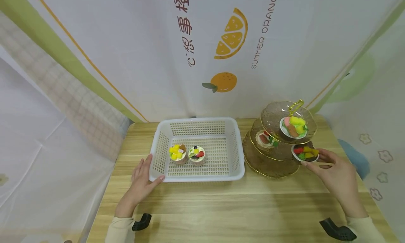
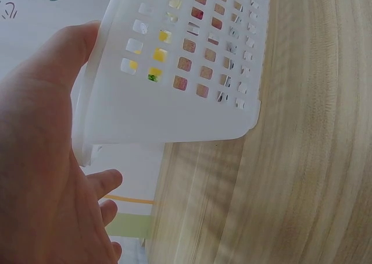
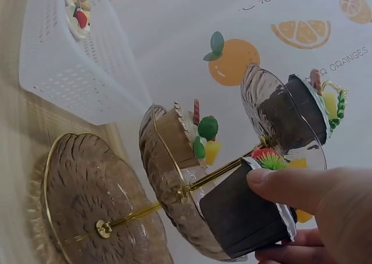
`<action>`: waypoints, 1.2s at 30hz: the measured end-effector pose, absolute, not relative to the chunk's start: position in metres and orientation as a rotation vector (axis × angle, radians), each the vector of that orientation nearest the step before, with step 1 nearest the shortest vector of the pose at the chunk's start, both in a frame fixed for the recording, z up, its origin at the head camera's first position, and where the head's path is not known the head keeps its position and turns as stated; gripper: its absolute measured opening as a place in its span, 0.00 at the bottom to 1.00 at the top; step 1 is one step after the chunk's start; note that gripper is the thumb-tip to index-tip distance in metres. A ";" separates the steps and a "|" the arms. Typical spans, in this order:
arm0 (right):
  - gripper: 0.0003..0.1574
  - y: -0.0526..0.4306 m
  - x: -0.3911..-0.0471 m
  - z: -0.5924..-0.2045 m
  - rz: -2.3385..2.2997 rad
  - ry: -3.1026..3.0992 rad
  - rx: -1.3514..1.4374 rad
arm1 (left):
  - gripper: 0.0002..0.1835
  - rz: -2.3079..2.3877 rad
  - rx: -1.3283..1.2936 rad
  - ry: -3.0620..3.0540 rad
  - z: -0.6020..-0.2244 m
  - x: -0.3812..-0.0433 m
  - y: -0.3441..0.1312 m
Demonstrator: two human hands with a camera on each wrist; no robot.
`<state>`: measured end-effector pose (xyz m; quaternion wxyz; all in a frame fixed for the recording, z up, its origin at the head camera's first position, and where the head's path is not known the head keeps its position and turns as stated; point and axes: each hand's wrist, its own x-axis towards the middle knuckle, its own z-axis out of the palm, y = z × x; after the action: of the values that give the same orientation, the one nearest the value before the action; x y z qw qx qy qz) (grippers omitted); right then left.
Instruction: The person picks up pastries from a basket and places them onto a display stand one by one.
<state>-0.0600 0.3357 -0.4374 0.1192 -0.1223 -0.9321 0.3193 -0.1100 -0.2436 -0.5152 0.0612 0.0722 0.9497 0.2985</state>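
My right hand pinches a toy cupcake in a black cup, topped with red, yellow and spiky green pieces. It is at the right side of the middle plate of a three-tier stand; I cannot tell whether its base rests there. My left hand touches the front left corner of a white plastic basket, thumb on the rim and the other fingers loosely extended outside. Inside the basket stand a yellow-topped cupcake and a fruit-topped cupcake.
Another cupcake sits on the stand's top plate, and a tan-cup cupcake on the middle one. The gold handle rises above the top plate. A printed cloth hangs behind the wooden table.
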 end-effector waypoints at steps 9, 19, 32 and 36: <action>0.46 0.333 -0.079 -0.436 0.885 -2.736 -0.378 | 0.52 0.897 0.219 2.877 -0.516 -0.110 -0.243; 0.41 0.330 -0.102 -0.442 0.889 -2.716 -0.382 | 0.52 0.908 0.218 2.878 -0.518 -0.110 -0.243; 0.31 0.331 -0.123 -0.462 0.943 -2.587 -0.399 | 0.52 0.910 0.210 2.877 -0.519 -0.110 -0.242; 0.30 0.330 -0.126 -0.465 0.969 -2.591 -0.424 | 0.52 0.910 0.207 2.879 -0.519 -0.110 -0.243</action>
<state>-0.1258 0.3302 -0.4650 0.1706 -0.1493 -0.9123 0.3410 -0.1103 -0.2426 -0.5188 0.0574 0.0682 0.9497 0.3001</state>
